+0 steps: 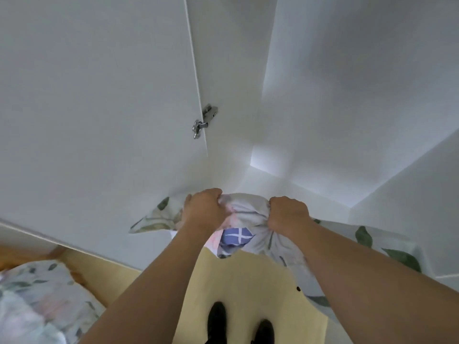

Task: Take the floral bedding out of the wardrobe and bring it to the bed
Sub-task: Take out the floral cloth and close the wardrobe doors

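Standing on the pale yellow floor (248, 281) are two black-clad feet (238, 324), with a bed covered in pale leaf-and-flower print fabric (29, 301) at lower left. Above them both bare forearms reach forward. The left hand (203, 209) and the right hand (289, 213) each have their fingers clamped on a bunched fold of the white floral bedding with green leaves (248, 214), which hangs half out of the white wardrobe (347, 120), a blue patch showing beneath. Farther off, a metal hinge (205, 120) joins the open white wardrobe door (99, 108).
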